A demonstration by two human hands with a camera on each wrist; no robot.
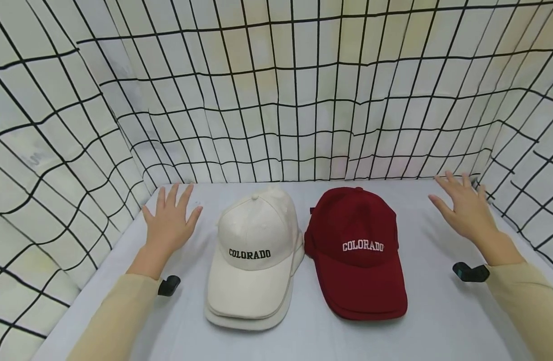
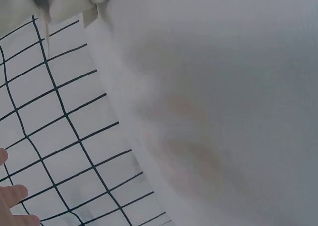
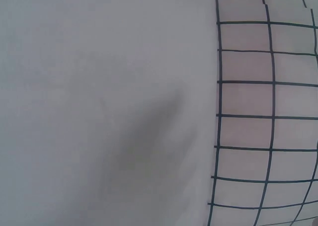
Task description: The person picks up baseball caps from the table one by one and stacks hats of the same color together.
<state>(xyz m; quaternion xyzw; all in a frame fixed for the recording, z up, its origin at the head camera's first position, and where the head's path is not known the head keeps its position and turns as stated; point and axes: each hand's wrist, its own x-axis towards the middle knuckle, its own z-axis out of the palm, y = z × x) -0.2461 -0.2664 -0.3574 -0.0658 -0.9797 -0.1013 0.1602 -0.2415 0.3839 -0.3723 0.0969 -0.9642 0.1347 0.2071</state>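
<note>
Two cream baseball caps lie stacked, brims toward me, with black COLORADO lettering on the upper one. Close to their right is a dark red baseball cap with white COLORADO lettering; a second brim edge shows beneath its brim. My left hand is held left of the cream caps, fingers spread, touching neither cap. To the right of the red cap, my right hand has its fingers spread and holds nothing. Left fingertips appear at the lower left of the left wrist view, with cream fabric at the top.
A white-covered table bears the caps. White walls with a black grid rise behind it and along both sides, close beyond the fingertips. Soft hand shadows fall on the tabletop. Small black devices sit at both wrists.
</note>
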